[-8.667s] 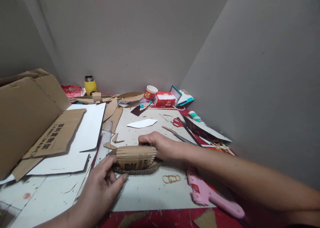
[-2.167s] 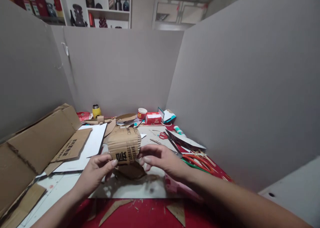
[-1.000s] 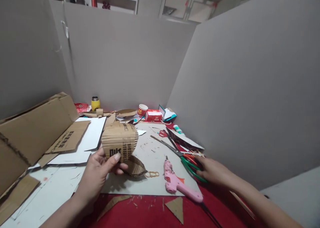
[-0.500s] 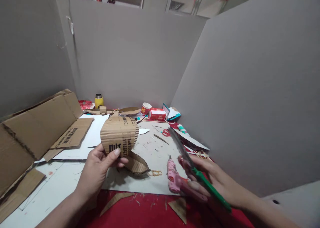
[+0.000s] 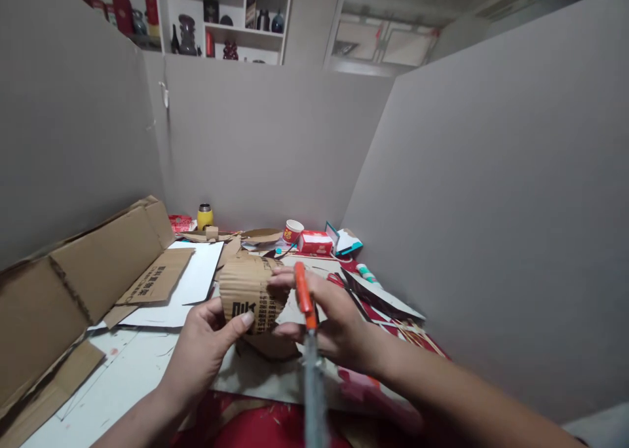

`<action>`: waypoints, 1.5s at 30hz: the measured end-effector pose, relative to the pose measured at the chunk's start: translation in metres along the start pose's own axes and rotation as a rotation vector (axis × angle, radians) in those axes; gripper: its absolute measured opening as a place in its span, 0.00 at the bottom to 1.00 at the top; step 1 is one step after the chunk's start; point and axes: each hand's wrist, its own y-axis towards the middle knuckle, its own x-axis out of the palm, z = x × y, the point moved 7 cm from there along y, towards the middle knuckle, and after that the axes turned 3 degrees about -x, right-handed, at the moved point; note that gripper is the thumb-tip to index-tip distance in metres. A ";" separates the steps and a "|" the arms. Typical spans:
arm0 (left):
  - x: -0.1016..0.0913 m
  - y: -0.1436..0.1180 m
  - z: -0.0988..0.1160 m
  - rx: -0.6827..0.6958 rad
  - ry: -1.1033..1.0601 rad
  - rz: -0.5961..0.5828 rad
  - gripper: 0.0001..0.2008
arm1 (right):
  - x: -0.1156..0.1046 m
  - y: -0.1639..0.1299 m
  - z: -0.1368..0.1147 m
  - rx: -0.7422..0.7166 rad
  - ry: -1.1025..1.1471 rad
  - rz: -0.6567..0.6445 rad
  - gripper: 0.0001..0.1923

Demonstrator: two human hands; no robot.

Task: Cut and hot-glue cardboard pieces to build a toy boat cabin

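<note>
Right hand (image 5: 334,323) back from tabletop edge, now clenched on scissors (image 5: 305,304), fingertips steadying curled cardboard (image 5: 248,294). Left hand (image 5: 204,350) pinches cardboard's lower edge, raised above tabletop (image 5: 122,382) for access. Paper cup (image 5: 293,230) behind.

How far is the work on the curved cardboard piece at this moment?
Done: the corrugated cardboard piece is already bent into a curve. In hand: the left hand grips it, and the right hand brings scissors against it. Left: no fresh cut shows yet.
</note>
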 end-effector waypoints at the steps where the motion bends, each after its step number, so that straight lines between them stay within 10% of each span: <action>1: 0.001 -0.001 0.003 0.010 0.004 -0.008 0.14 | 0.006 0.002 -0.003 -0.066 -0.024 -0.003 0.26; 19: 0.009 -0.019 0.015 0.136 0.259 0.143 0.11 | 0.016 0.001 -0.015 -0.058 0.111 0.186 0.17; 27: 0.012 -0.015 0.028 0.073 0.408 0.083 0.10 | 0.022 0.003 0.007 0.262 0.272 0.088 0.04; 34: -0.013 -0.041 0.075 0.586 0.743 0.413 0.07 | 0.022 0.006 0.013 0.377 0.397 0.007 0.06; 40: 0.006 -0.017 0.043 0.214 0.655 -0.045 0.11 | 0.029 0.005 0.013 0.456 0.518 -0.064 0.12; 45: 0.009 -0.023 0.046 0.317 0.677 0.029 0.08 | 0.032 0.001 0.015 0.566 0.617 -0.105 0.15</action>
